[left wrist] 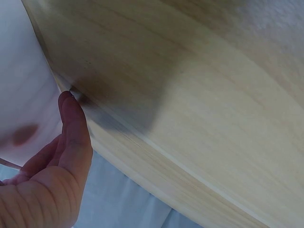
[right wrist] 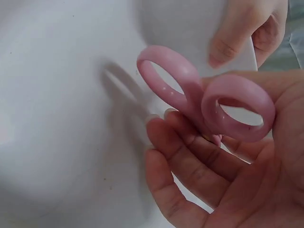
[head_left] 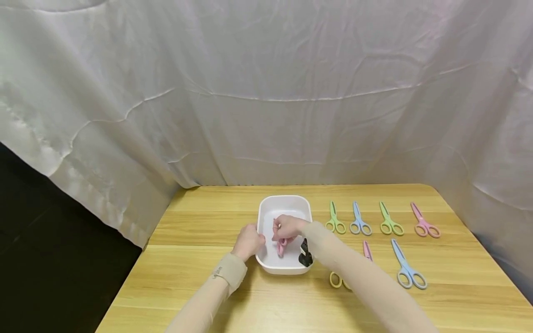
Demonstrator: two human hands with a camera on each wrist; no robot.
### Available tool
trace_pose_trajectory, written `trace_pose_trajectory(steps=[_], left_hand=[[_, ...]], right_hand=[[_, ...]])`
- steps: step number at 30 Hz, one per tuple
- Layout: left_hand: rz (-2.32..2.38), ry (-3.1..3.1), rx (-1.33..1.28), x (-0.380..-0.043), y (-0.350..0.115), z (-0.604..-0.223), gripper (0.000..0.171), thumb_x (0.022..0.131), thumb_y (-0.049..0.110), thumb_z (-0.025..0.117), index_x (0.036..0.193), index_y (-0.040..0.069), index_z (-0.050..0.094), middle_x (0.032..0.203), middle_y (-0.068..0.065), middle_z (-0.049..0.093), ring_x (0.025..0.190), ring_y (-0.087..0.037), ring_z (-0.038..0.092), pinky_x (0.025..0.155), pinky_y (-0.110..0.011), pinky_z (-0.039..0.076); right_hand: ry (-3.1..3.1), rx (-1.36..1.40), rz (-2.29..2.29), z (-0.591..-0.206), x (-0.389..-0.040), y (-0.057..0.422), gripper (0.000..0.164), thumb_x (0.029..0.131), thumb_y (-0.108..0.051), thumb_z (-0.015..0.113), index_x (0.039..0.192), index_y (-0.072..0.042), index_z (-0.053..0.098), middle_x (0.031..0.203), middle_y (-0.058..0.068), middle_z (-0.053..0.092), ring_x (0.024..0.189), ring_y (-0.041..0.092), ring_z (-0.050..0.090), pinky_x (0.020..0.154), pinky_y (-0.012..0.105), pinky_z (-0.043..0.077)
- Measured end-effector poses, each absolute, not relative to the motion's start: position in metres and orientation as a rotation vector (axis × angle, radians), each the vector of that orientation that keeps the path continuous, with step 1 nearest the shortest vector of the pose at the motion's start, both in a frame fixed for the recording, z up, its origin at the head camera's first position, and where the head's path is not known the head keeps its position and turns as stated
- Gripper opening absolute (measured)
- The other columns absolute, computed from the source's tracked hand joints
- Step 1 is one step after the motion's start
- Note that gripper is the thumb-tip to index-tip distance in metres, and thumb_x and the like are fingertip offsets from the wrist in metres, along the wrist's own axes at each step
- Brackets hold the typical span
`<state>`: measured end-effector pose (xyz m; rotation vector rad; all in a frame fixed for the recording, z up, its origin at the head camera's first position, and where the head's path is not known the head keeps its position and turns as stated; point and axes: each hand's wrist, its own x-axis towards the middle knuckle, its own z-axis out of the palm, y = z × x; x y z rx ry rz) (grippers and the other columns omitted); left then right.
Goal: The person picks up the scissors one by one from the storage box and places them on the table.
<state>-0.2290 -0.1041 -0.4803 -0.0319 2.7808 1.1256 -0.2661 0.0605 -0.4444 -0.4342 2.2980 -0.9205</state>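
Note:
A white plastic tub (head_left: 284,270) sits on the wooden table. My left hand (head_left: 247,241) holds its left wall, thumb over the rim and the other fingers along the outside; the left wrist view shows these fingers (left wrist: 76,137) beside the wall. Inside the tub, my right hand (head_left: 289,225) grips a pair of pink scissors (head_left: 281,249) near the pivot. Both handle loops of the pink scissors (right wrist: 190,90) show in the right wrist view, above the fingers, while the blades are hidden behind the hand. A shadow of the loops falls on the tub's white floor.
Right of the tub, a back row holds green scissors (head_left: 333,217), blue scissors (head_left: 360,219), more green scissors (head_left: 389,219) and pink scissors (head_left: 424,222). Nearer are large blue scissors (head_left: 406,266); my right forearm partly covers another pink pair (head_left: 367,250) and a yellow-handled pair (head_left: 335,280).

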Motion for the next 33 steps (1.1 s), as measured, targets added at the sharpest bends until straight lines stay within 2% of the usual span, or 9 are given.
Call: trace_pose_trajectory(steps=[6,22,29,33], left_hand=[[1.116,2.776,-0.031,-0.229,-0.104,-0.479,0.032,0.083,-0.001,0.058,0.113,-0.004,0.067,0.091,-0.017,0.07,0.074,-0.022,0.068,0.061,-0.03,0.064],[1.158,2.749,-0.039,-0.23,-0.104,-0.479,0.037,0.085,-0.001,0.056,0.121,-0.006,0.065,0.099,-0.021,0.072,0.081,-0.026,0.072,0.065,-0.032,0.066],[1.117,2.781,-0.037,-0.229,-0.103,-0.48,0.035,0.085,0.001,0.056,0.119,-0.005,0.067,0.104,-0.022,0.072,0.085,-0.028,0.072,0.068,-0.034,0.066],[1.112,2.797,-0.015,-0.228,-0.103,-0.481,0.035,0.085,0.001,0.056,0.118,-0.005,0.067,0.104,-0.023,0.072,0.086,-0.029,0.073,0.068,-0.035,0.066]], right_hand=[[2.316,-0.431,-0.974,-0.444,-0.267,0.062,0.015,0.091,-0.005,0.066,0.083,-0.01,0.054,0.061,-0.002,0.057,0.054,0.007,0.054,0.049,0.014,0.045],[2.36,-0.407,-1.1,-0.443,-0.264,0.078,0.01,0.094,-0.009,0.064,0.097,-0.005,0.056,0.069,0.002,0.059,0.056,0.01,0.057,0.048,0.016,0.052],[2.314,-0.477,-1.232,-0.45,-0.257,0.092,0.015,0.096,-0.006,0.06,0.106,-0.002,0.049,0.062,0.0,0.056,0.049,0.008,0.051,0.045,0.015,0.044],[2.269,-0.459,-1.368,-0.454,-0.253,0.099,0.026,0.098,-0.007,0.057,0.118,0.0,0.042,0.068,0.003,0.061,0.05,0.008,0.051,0.046,0.016,0.042]])
